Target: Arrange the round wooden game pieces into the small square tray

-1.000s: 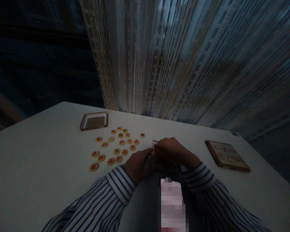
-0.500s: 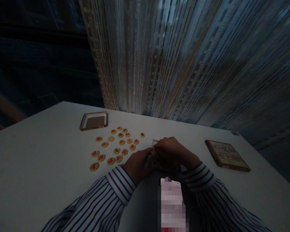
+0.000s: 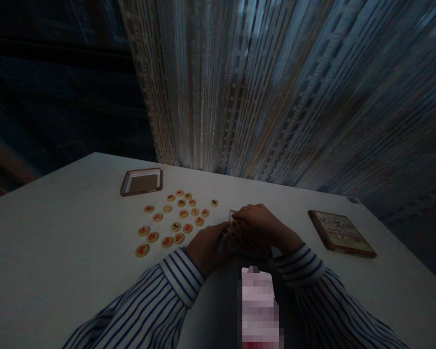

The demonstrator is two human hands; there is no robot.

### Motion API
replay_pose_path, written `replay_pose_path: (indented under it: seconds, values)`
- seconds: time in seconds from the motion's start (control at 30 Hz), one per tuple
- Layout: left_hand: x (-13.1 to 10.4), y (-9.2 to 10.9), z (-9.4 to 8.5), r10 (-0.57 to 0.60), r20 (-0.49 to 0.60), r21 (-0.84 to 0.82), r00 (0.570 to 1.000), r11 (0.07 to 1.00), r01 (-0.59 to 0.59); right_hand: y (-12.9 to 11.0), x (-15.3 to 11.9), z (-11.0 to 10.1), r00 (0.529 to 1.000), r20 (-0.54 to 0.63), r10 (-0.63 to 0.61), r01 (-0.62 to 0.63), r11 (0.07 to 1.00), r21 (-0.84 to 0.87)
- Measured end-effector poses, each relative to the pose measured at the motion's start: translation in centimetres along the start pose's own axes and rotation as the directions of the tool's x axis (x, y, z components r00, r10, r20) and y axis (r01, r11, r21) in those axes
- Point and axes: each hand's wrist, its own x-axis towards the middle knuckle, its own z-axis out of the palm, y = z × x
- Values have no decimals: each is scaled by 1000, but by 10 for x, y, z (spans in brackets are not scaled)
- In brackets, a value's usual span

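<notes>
My left hand (image 3: 207,248) grips the left side of a small open box (image 3: 231,213) near the table's front edge, its thumb at the rim. Inside the box lie several round wooden xiangqi pieces (image 3: 236,237), dim in shadow. My right hand (image 3: 259,224) reaches over the box from the right, fingers bent together at its far left corner. What those fingertips hold, if anything, is hidden. Left of the box, many loose xiangqi pieces (image 3: 183,214) with red or black characters are scattered on the table; one (image 3: 167,209) shows a blank face.
An open, shallow tray-like lid (image 3: 123,188) sits at the back left of the white table (image 3: 76,218). A flat box with a printed cover (image 3: 341,232) lies at the right. A lit phone (image 3: 259,305) is below my hands. A string curtain (image 3: 221,97) hangs behind.
My right hand's fingers have shifted slightly at the far corner of the box, and the pieces under them show a little differently. My left hand stays put; the loose pieces look unmoved.
</notes>
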Motion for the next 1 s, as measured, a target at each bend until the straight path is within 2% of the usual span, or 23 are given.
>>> replay_pose_path:
  seconds: [0.23, 0.43, 0.53, 0.7, 0.87, 1.0]
  values:
    - [-2, -1, 1, 10, -37, -9, 999, 1000, -10, 1, -1, -7, 989, -98, 110, -111, 994, 1]
    - [-4, -1, -3, -38, -191, -51, 981, 998, 29, 0, -6, -14, 977, -146, 154, -154, 988, 11]
    - [-3, 0, -10, -63, -239, -58, 969, 997, 51, 0, -11, -21, 969, -181, 167, -162, 986, 44]
    - [6, -2, -22, -145, -261, -30, 954, 989, 142, 2, -13, -34, 954, -236, 186, -151, 976, 158]
    - [29, 0, -44, -203, -223, 86, 954, 970, 227, 3, -6, -45, 937, -282, 207, -145, 964, 224]
    - [48, 8, -61, -241, -197, 196, 950, 940, 278, 5, -3, -46, 915, -321, 245, -164, 952, 260]
